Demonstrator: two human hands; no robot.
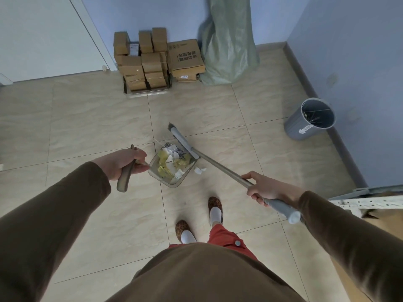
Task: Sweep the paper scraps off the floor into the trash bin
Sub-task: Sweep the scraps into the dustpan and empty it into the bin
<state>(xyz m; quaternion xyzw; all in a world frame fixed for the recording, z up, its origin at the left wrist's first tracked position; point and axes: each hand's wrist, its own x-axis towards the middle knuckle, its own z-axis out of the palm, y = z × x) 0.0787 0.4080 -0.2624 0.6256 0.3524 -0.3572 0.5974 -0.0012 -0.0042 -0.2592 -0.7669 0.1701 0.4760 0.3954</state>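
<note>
Standing here watching: the person has both hands busy over the tiled floor (87, 118). Left hand (125, 163) is closed round the dustpan handle (126, 176), holding the clear dustpan (172, 171) tipped w/ its mouth toward the broom. Right hand (265, 188) is wrapped tight on the broom handle (220, 168), up near the grey grip, w/ the broom head (182, 140) resting at the pan's far edge. Most of the paper scraps (174, 161), yellow & white, already sit inside the pan, but one white scrap (199, 170) lies on the floor just beside the pan's right lip, not in yet. The trash bin (311, 119), grey w/ a liner, stands well apart, over by the right wall, so nothing has been emptied yet. Risks from here, as I see it: the pan looks full & light stuff sits near the lip, so a hard flick at that last scrap could bounce bits back out; tilting the pan mouth-down on the walk to the bin would spill the lot; a scrap could also slip under the lip if the pan isn't flat on the tile. Cardboard boxes (150, 62) stacked by the far wall are clear of the path.
</note>
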